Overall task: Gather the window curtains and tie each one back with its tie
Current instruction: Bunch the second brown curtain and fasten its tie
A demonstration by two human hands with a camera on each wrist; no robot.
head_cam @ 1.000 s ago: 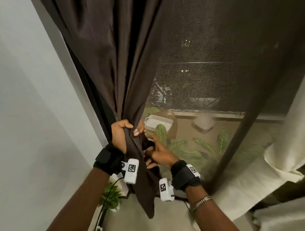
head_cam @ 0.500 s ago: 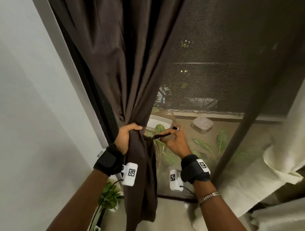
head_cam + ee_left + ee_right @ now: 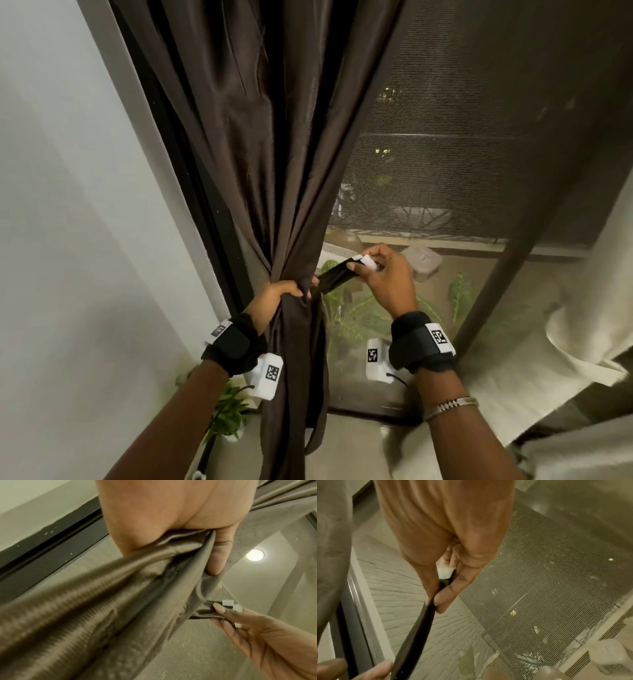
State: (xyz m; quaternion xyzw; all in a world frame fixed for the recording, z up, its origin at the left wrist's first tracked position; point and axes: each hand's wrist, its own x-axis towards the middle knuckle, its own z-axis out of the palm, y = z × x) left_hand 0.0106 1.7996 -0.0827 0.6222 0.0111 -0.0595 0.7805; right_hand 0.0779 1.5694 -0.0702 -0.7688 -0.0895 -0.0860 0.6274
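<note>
A dark brown curtain hangs at the left of the window, bunched into a narrow bundle at waist height. My left hand grips that bundle with fingers wrapped round the folds. A dark fabric tie with a white tab at its end runs from the bundle to the right. My right hand pinches the tie near the white tab and holds it stretched out. A cream curtain hangs at the far right, loose.
Behind the curtain is a mesh window screen with a dark vertical frame bar. Outside lie green leaves and a white tray. A small potted plant stands on the floor by the white wall.
My right hand has risen from low beside the bundle and drawn the tie out to the right, level with my left hand. The left hand keeps its grip on the gathered curtain.
</note>
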